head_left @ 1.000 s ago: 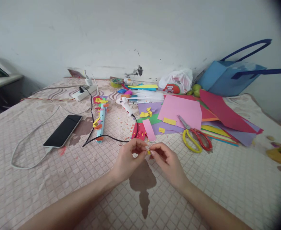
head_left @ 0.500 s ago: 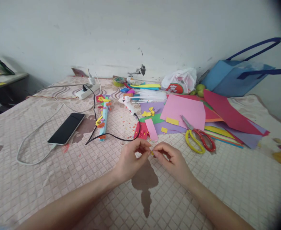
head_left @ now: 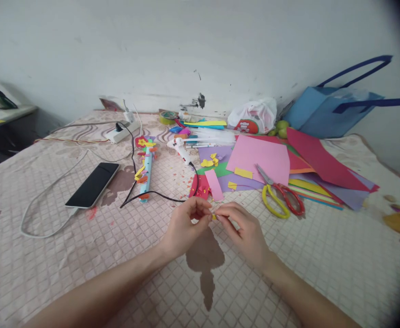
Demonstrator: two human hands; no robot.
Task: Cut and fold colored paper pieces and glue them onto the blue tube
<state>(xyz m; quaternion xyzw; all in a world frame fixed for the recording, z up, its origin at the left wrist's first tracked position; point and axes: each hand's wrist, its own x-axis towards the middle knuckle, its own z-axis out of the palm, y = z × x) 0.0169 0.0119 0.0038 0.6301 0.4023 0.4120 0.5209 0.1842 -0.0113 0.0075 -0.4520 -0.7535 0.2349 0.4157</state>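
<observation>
My left hand (head_left: 188,226) and my right hand (head_left: 243,230) meet above the patterned cloth, thumbs and forefingers pinched together. Between their fingertips is a tiny yellow paper piece (head_left: 214,217), mostly covered by the fingers. Just beyond them lie a pink paper strip (head_left: 214,185) and red paper (head_left: 200,187) with small scraps on it. Scissors (head_left: 277,196) with one yellow and one red handle lie right of my right hand, blades on the pink sheet (head_left: 259,157). Folded yellow paper pieces (head_left: 210,161) rest on purple paper farther back.
A white glue gun (head_left: 181,150) trails a black cord across the cloth. Left of it stands a light-blue stick decorated with paper pieces (head_left: 146,173). A phone (head_left: 93,184) on a charging cable, a power strip (head_left: 123,131), a plastic bag (head_left: 253,116) and a blue bag (head_left: 327,111) surround the work.
The fingers have shifted slightly around the small yellow piece, which shows a little differently between the fingertips. The whole view has moved slightly; the objects on the cloth stay in place.
</observation>
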